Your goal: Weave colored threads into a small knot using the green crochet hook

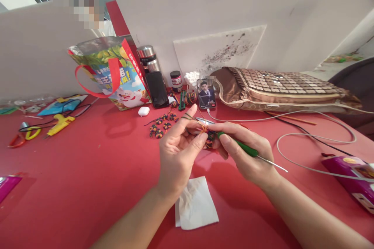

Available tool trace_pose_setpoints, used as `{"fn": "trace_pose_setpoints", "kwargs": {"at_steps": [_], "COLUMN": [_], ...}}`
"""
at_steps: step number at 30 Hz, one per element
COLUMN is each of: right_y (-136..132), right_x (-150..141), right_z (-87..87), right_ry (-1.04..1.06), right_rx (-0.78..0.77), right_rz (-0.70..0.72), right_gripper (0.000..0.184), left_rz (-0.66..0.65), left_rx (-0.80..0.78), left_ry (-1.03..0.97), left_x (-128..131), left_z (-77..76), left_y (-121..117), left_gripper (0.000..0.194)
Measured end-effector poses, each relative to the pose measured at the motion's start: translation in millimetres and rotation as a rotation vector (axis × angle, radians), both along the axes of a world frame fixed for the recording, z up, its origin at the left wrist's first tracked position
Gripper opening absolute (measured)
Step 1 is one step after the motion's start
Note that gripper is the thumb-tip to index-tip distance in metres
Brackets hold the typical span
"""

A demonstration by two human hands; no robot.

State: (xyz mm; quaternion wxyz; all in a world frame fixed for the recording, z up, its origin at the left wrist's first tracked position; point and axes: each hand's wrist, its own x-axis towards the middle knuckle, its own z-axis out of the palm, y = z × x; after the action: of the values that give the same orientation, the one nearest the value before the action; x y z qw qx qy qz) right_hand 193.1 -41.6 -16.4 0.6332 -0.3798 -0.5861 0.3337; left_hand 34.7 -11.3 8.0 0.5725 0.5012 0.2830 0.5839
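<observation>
My left hand pinches a small crocheted piece of dark and orange yarn between thumb and fingers. A strand of yarn runs over its raised index finger. In my right hand is a crochet hook with a green handle, its bare metal end sticking out to the right. The hook's working tip meets the crocheted piece, but the fingers partly hide it. Just behind my left hand lie several small crocheted pieces in the same colours. A multicoloured yarn ball sits farther back.
A folded tissue lies near me on the red table. Behind stand a lit phone, a dark phone, a jar and a shopping bag. A glue gun lies left; a white cable loops right.
</observation>
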Motion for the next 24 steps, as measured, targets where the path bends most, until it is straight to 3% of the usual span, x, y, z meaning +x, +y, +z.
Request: {"fn": "trace_pose_setpoints", "kwargs": {"at_steps": [6,17,24], "right_y": [-0.9,-0.2,-0.1], "right_x": [-1.1,-1.3,-5.6], "right_z": [-4.5,-5.9,-3.0], "right_ry": [0.042,0.011,0.098], "right_rx": [-0.011,0.102,0.023], "right_rz": [-0.084,-0.071,-0.075], "right_gripper": [0.008,0.01,0.01], "left_rz": [0.065,0.034,0.044], "left_rx": [-0.049,-0.27,-0.302], "left_ry": [0.025,-0.142,-0.145], "left_x": [-0.9,3.9,4.0], "left_z": [-0.8,4.6,5.3], "left_y": [0.4,4.2,4.6], "left_gripper": [0.044,0.044,0.045]}}
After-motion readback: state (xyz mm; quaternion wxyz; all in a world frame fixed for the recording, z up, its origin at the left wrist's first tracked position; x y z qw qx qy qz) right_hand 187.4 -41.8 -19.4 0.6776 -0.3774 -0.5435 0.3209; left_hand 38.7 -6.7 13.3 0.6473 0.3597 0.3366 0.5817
